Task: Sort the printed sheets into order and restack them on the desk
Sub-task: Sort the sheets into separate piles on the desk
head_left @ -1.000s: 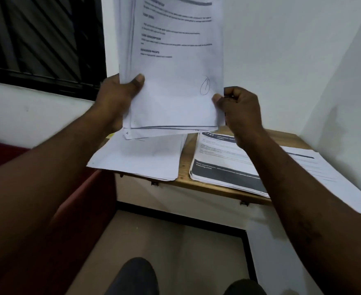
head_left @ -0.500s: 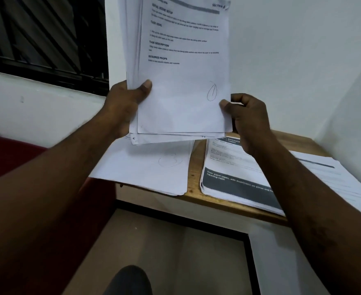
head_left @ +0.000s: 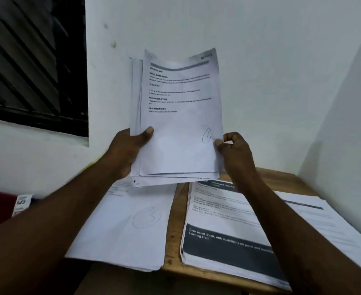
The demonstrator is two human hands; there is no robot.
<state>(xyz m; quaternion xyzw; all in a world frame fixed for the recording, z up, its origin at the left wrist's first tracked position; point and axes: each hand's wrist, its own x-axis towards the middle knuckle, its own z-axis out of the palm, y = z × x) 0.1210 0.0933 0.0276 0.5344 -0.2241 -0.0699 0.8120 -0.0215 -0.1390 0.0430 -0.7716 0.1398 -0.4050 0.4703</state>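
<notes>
I hold a sheaf of printed sheets upright above the wooden desk. My left hand grips its lower left edge, thumb across the front page. My right hand pinches the lower right edge of the front sheet, which carries a circled pen mark near that corner. Below on the desk, a stack of sheets with a circled "3" overhangs the left edge. A thicker stack with a dark printed band lies in the middle. More sheets lie at the right.
The desk stands in a corner between white walls. A dark barred window is at upper left. A red seat with a white label is at left, below the desk's level.
The view has tilted down, so the whole sheaf now shows and sits lower in frame. Both hands keep their grips on its lower edges.
</notes>
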